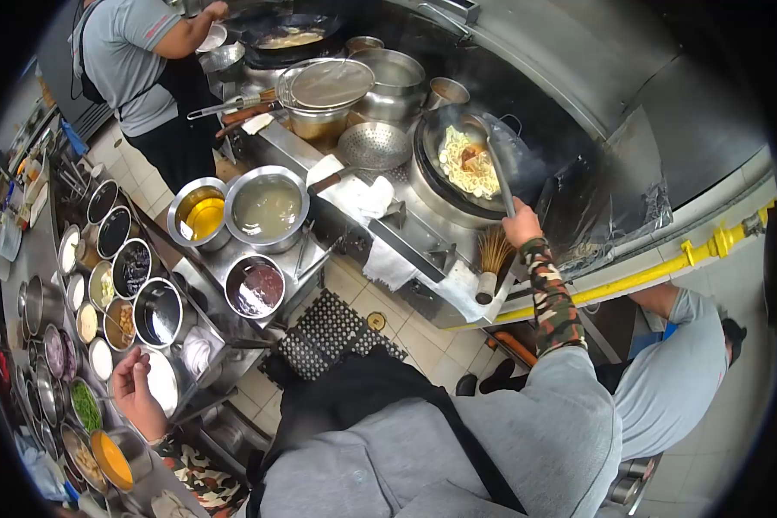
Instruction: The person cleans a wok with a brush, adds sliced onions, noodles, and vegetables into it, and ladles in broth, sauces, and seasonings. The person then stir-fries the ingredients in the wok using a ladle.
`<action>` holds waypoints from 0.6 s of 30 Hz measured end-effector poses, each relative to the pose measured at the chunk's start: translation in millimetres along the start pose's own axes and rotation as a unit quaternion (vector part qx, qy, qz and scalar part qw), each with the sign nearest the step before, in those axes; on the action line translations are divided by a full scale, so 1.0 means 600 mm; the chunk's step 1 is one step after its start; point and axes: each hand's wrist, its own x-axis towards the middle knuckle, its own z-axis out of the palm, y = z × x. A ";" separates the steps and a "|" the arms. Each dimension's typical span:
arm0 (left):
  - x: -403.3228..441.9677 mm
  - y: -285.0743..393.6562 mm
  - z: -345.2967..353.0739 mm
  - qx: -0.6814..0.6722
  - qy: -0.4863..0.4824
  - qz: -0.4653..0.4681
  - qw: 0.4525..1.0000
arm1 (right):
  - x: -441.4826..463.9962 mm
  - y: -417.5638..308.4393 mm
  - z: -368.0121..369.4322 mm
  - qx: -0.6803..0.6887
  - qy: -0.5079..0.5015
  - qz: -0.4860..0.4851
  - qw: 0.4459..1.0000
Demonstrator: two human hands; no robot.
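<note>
My right hand [521,224] is wrapped round the handle of a long metal wok ladle [497,164], which reaches across the wok [447,129] on the burner. Pale noodles [468,177] lie in that wok, with a reddish-brown patch of sauce [471,156] on top. Over on the left, my left hand [138,397] is raised beside a wide white container [161,382], its fingers bent and drawn together. Whatever may be between those fingertips is too small to make out. Steam hazes the wok's right side.
A bamboo brush [494,259] stands beside the burner. Pots of yellow oil [204,217] and cloudy liquid [270,207] stand centrally. A perforated strainer [374,146] lies left of the wok. Orange sauce [112,459] stands front left. Co-workers are at upper left [134,69] and right [673,375].
</note>
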 end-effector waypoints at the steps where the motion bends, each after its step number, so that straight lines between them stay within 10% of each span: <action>1: -0.012 0.000 -0.004 0.004 0.004 -0.002 1.000 | 0.003 0.018 0.019 0.001 -0.005 -0.003 1.000; 3: -0.031 -0.013 -0.027 0.040 -0.055 0.002 0.998 | 0.005 0.048 0.070 0.090 0.112 -0.111 0.983; 4: -0.043 -0.015 -0.036 0.061 -0.070 -0.037 0.995 | -0.035 -0.038 0.002 0.334 -0.098 0.108 0.931; 5: -0.057 -0.016 -0.038 0.033 -0.115 -0.091 0.989 | -0.060 -0.065 -0.014 0.336 -0.103 0.105 0.930; 7: -0.089 -0.008 -0.016 0.050 -0.201 -0.293 0.933 | -0.101 -0.108 -0.026 0.646 -0.250 0.167 0.701; 9: -0.126 -0.051 0.003 0.052 -0.286 -0.401 0.868 | -0.152 -0.188 -0.030 0.698 -0.344 0.177 0.602; 13: -0.196 -0.237 -0.024 0.115 -0.357 -0.441 0.815 | -0.231 -0.358 0.005 0.676 -0.501 0.164 0.515; 18: -0.287 -0.328 -0.063 0.026 -0.193 -0.548 0.813 | -0.299 -0.529 0.064 0.546 -0.615 0.018 0.569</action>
